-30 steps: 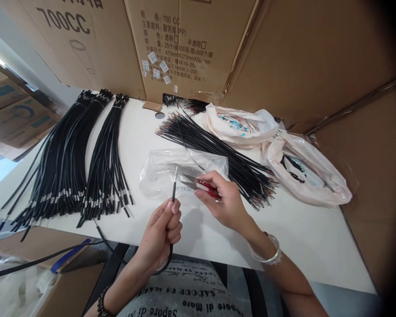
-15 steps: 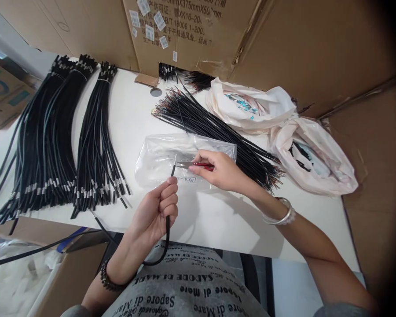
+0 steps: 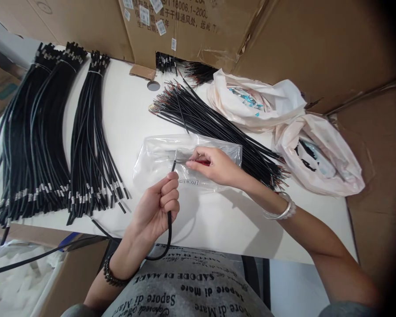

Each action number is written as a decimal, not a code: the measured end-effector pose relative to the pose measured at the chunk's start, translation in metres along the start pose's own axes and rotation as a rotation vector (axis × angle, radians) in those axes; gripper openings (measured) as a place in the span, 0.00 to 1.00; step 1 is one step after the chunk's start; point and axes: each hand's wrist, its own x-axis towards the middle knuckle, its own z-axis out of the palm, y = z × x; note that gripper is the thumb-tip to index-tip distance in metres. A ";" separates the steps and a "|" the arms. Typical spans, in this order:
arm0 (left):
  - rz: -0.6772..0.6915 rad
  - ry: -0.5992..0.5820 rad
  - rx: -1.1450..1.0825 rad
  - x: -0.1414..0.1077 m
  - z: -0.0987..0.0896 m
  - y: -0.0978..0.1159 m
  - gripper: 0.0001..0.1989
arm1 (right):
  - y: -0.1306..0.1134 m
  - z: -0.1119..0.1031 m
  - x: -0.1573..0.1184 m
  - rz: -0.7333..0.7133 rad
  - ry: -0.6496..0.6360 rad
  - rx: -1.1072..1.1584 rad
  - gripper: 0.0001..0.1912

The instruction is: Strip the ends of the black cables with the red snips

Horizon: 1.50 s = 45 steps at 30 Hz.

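My left hand [image 3: 161, 204] is closed around a black cable [image 3: 169, 233], its stripped silvery tip pointing up above the thumb. The cable's rest loops down past my wrist toward my lap. In my right hand [image 3: 214, 165] are red-handled scissors [image 3: 203, 162], mostly hidden by the fingers. Their thin metal blades point left and meet the cable near its stripped end; whether they are closed on it I cannot tell. Under both hands lies a clear plastic bag [image 3: 148, 154] with printed letters. Beyond it is a bundle of black cables [image 3: 214, 119] with frayed copper-coloured ends.
Tied bundles of black cables [image 3: 89, 132] lie at the left on the white table [image 3: 119, 101]. Two pale plastic bags, a rear one [image 3: 284, 94] and a nearer one [image 3: 343, 163], stand at the right. Cardboard walls [image 3: 300, 48] close off the back. An open carton [image 3: 69, 273] is below left.
The view has tilted down a little, so the table's things sit slightly differently in the picture. Both hands keep their grip, and the scissors stay at the cable's stripped end.
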 end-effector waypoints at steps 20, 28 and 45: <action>0.055 0.031 0.594 0.005 -0.007 0.005 0.15 | -0.004 -0.010 0.016 0.122 -0.188 0.117 0.20; 0.071 -0.041 0.692 0.007 -0.014 0.006 0.13 | -0.013 -0.013 0.014 0.221 -0.224 0.259 0.21; 0.082 -0.070 0.730 0.007 -0.014 0.008 0.14 | -0.012 -0.011 0.010 0.213 -0.180 0.233 0.22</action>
